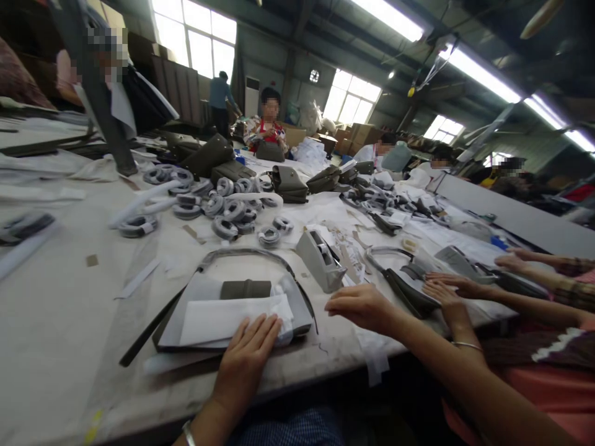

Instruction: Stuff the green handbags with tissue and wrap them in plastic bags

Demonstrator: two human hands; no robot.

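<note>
My left hand lies flat, fingers stretched, on a folded white paper sheet. The sheet rests on a dark olive handbag wrapped in white sheeting, which lies on the table with its strap arched behind it. A small olive piece lies behind the sheet, and clear film shows near my left fingertips. To the right of the bag my right hand hovers with loosely bent fingers; I see nothing in it, and its thumb is hidden. Just behind it stands a grey tape dispenser.
Rolled grey straps and olive bags are heaped farther back. At my right, a co-worker's hands rest on another bag near a second tape dispenser. A metal post rises at the left.
</note>
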